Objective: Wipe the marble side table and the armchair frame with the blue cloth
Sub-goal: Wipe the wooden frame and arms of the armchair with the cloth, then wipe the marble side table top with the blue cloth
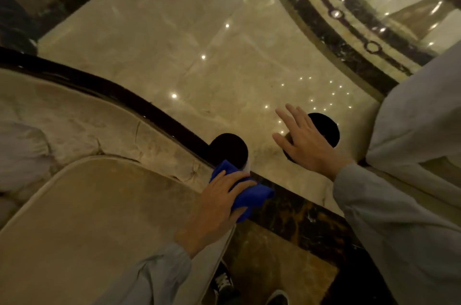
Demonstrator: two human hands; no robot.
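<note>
Nearest you, your left hand (219,194) is clenched around the bunched bright blue cloth (239,192), pressing it to the dark glossy wooden armchair frame (139,105) where the rail ends in a round black knob (228,151), at about seven o'clock from the frame's centre. Beyond it, at four o'clock, your right hand (306,145) is released, fingers spread, palm over a second round black knob (329,130), gripping nothing. Farther out lies the polished cream marble floor (199,42); no side table is identifiable, and I judge the loose cloth tail could slip off the curved rail.
</note>
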